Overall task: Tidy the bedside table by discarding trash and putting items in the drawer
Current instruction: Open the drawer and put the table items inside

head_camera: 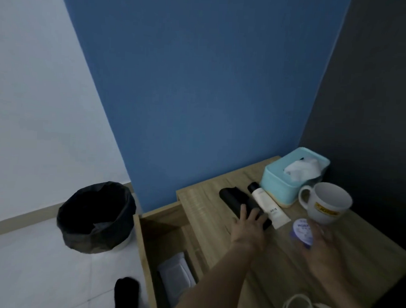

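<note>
Two hands over the table (202, 201), whose drawer (146, 244) stands open at its left edge; bin (96, 217) on the floor beyond. Left hand (247, 227), fingers spread, touches a black case (232, 197); right hand (325, 250) grips a purple-lidded tub (302, 231).

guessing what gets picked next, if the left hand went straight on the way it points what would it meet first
The black case: the left hand has its spread fingers at its near end, touching or just above, hard to tell.
</note>
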